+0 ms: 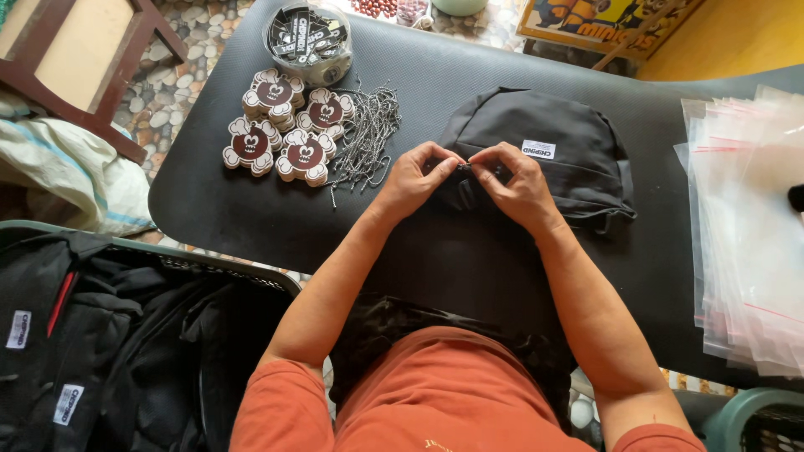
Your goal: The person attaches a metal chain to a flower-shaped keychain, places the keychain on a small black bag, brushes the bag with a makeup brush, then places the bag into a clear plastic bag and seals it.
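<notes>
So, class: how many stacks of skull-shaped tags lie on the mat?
4, clustered left of the hands: upper left, upper right, lower left, lower right. None looks hidden.

A single head-worn camera looks almost straight down from above the person's chest, close over the work. The view faces away from the body across the black tabletop (251, 209). The forearms rise from the lower edge towards the centre; floor shows at the upper left, a basket (243, 268) at the lower left.
</notes>
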